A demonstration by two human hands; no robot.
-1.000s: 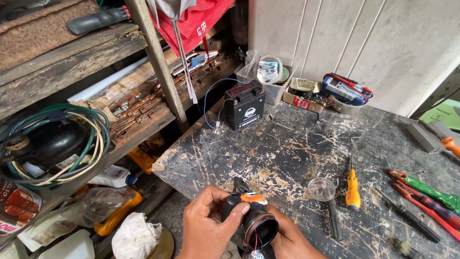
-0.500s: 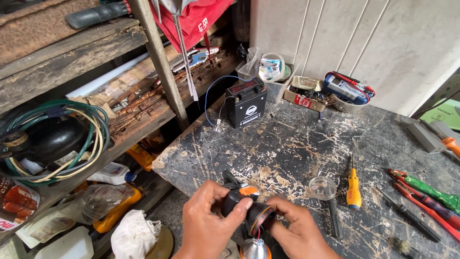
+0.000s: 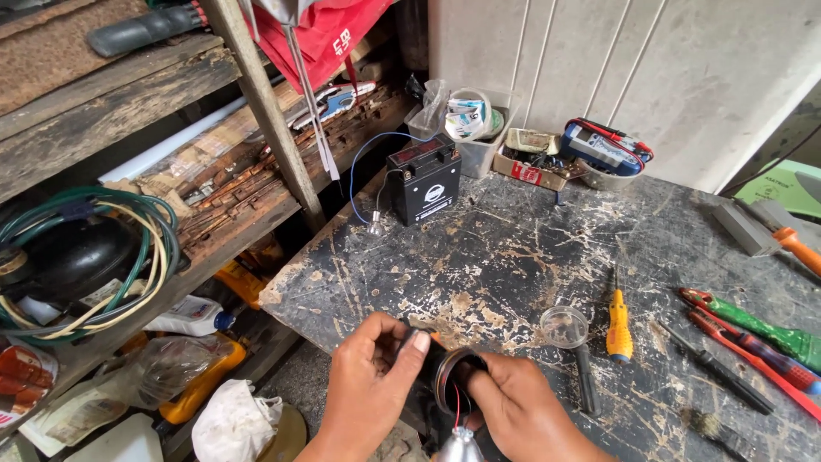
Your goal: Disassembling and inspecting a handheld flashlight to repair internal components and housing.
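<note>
My left hand (image 3: pixel 369 385) and my right hand (image 3: pixel 516 411) both grip a small round black lamp housing (image 3: pixel 445 376) with an orange patch at the bench's near edge. Red and black wires run out of its open ring toward a silvery reflector (image 3: pixel 460 445) hanging just below. The left thumb presses on the housing's top; the right fingers wrap its right side. A yellow-handled screwdriver (image 3: pixel 618 322) and a clear round lens (image 3: pixel 565 326) lie just right of my hands.
A black battery (image 3: pixel 424 180) with a blue wire stands at the back of the scarred dark bench (image 3: pixel 513 248). Boxes of small parts (image 3: pixel 547 158) line the wall. Green and red pliers (image 3: pixel 753 334) lie right. Wooden shelves (image 3: pixel 120 111) with hoses and bottles fill the left.
My hands have turned the lamp housing so its open ring faces up, and the silvery reflector now hangs lower, out of the housing on its wires.
</note>
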